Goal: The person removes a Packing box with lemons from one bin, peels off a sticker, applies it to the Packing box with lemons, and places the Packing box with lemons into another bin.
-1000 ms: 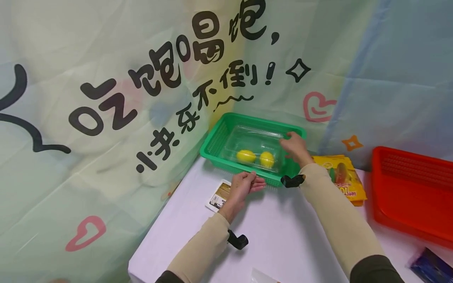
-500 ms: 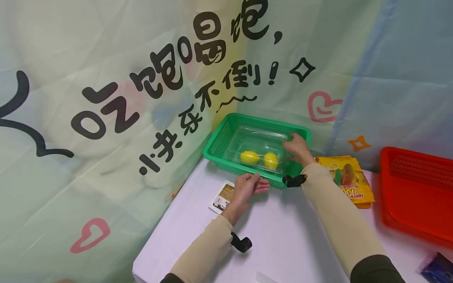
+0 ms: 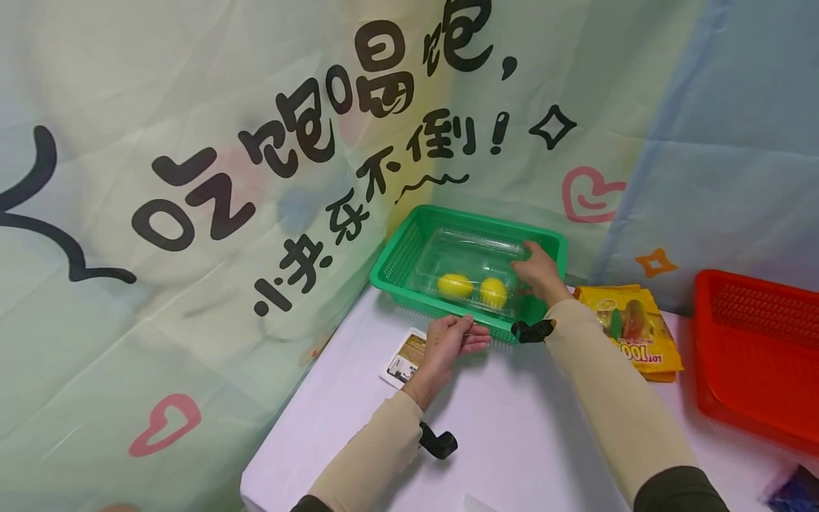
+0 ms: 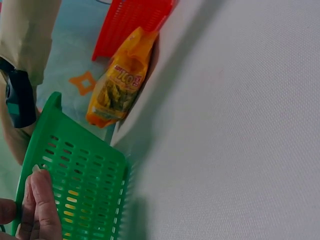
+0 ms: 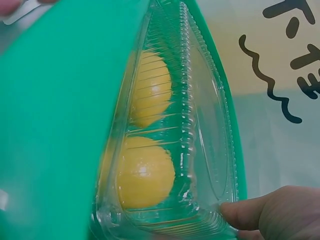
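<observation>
A clear plastic clamshell box (image 3: pixel 441 249) sits in the green basket (image 3: pixel 392 267). Two yellow lemons (image 3: pixel 455 286) show through its plastic. My right hand (image 3: pixel 540 274) reaches over the basket's right end and pinches the box's corner rim; in the right wrist view its thumb (image 5: pixel 247 212) lies on that rim, with the other fingers mostly hidden. At the basket's front rim is my left hand (image 3: pixel 444 345), its fingers extended. In the left wrist view, the left fingers (image 4: pixel 45 205) lie along the basket's outer wall; whether the thumb presses the rim is unclear.
To the right of the green basket lie yellow snack bags (image 3: pixel 640 331), with a red basket (image 3: pixel 704 355) beyond. A white packet with a brown label (image 3: pixel 404 359) is partly behind the left wrist. A dark blue packet (image 3: pixel 796 491) lies lower right. Printed fabric (image 3: pixel 256 341) hangs behind.
The head view has shifted a little, so everything appears slightly further right. Both hands keep nearly the same places at the basket and box.
</observation>
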Demonstrator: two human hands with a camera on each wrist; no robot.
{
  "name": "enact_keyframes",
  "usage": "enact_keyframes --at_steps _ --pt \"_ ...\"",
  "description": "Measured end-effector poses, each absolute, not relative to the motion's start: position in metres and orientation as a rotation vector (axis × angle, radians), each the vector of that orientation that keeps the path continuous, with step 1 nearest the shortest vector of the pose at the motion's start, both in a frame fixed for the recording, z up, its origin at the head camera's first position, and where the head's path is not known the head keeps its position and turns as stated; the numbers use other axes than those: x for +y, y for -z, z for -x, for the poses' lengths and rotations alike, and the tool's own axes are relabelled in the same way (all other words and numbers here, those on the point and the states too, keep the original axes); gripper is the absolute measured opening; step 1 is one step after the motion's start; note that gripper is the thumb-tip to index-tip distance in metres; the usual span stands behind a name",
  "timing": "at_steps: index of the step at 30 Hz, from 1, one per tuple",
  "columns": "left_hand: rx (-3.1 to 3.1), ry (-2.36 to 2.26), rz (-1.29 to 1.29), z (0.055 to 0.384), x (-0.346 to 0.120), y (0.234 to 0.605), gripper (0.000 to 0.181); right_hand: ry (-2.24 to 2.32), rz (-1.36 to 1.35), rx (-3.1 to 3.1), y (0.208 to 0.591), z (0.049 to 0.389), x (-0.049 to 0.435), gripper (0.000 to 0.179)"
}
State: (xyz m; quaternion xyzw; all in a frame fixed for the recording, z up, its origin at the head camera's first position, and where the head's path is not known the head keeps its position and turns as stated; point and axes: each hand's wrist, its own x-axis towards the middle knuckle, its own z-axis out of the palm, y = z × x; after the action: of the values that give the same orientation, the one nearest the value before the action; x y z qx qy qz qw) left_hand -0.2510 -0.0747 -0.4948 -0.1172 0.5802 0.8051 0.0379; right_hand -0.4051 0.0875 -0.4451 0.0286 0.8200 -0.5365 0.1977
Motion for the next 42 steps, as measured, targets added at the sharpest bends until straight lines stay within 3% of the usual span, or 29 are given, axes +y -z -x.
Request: enact_keyframes --at_steps 42 --pt "1.745 -2.494 0.376 0.251 -0.074 0.495 0.017 1.559 -0.103 2.426 0.433 0.399 0.09 0.065"
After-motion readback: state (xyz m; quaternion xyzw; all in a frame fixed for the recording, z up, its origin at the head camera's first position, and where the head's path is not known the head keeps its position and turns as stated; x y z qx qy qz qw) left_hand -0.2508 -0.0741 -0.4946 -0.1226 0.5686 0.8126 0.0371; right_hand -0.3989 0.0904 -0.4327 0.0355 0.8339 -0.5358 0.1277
